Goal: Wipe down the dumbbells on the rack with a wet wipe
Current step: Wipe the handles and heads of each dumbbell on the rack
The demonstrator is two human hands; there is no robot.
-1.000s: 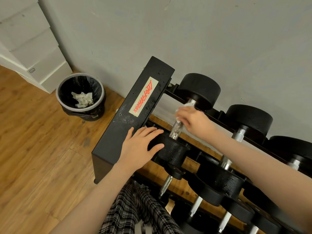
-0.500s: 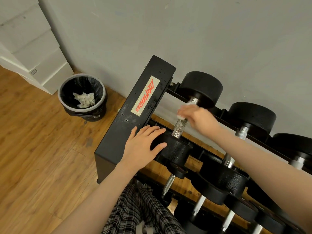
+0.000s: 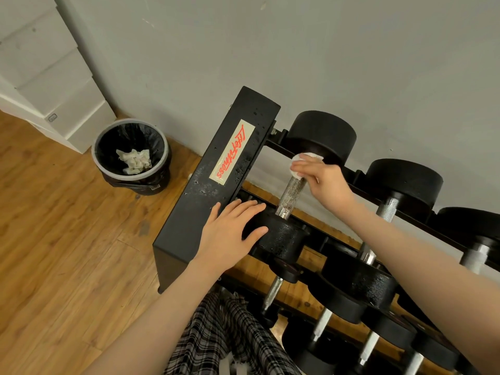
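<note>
Two bare hands work at the left end of the rack (image 3: 216, 185), whose black end panel carries a pale label with red script. The right hand (image 3: 322, 180) holds a white wet wipe (image 3: 297, 165) bunched under its curled fingers (image 3: 303, 165), pressed against the far top of the knurled metal handle (image 3: 290, 193) of the leftmost dumbbell (image 3: 281, 236), just where the handle meets the far black head. The left hand (image 3: 230, 234) lies flat, fingers straight and slightly spread, across the near edge of the end panel and onto the near head of that same dumbbell; thumb rests on the head's side. It grips nothing. The dumbbell sits tilted on the top tier, near head low, far head high against the grey wall (image 3: 324, 50). More dumbbells (image 3: 384, 212) stand to the right on the same tier, and further ones on the tier below. Far left on the wooden floor (image 3: 54, 253): a round bin (image 3: 132, 155) with a black liner, crumpled white wipes inside. White boxes (image 3: 40, 77) are stacked behind the bin. Plaid cloth (image 3: 221, 339) shows at the near edge.
</note>
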